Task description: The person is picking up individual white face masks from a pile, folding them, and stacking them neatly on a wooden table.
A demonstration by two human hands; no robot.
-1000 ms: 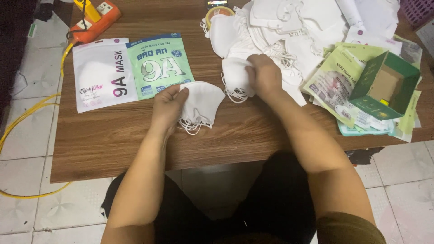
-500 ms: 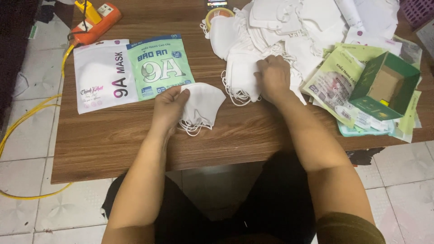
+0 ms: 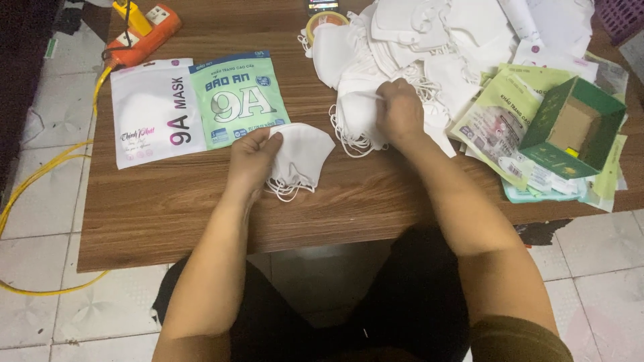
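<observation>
Two printed mask pouches, one green box, one big white mask pile.

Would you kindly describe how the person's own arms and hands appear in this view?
Both forearms are bare, with no gloves on the left hand or the right hand. No rings, watch or bracelets show. A dark olive-brown sleeve covers the right upper arm at the frame's bottom edge.

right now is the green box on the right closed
No, the green box lies open, its brown cardboard inside showing.

Matt cloth masks, seemingly wood-grain table
</observation>
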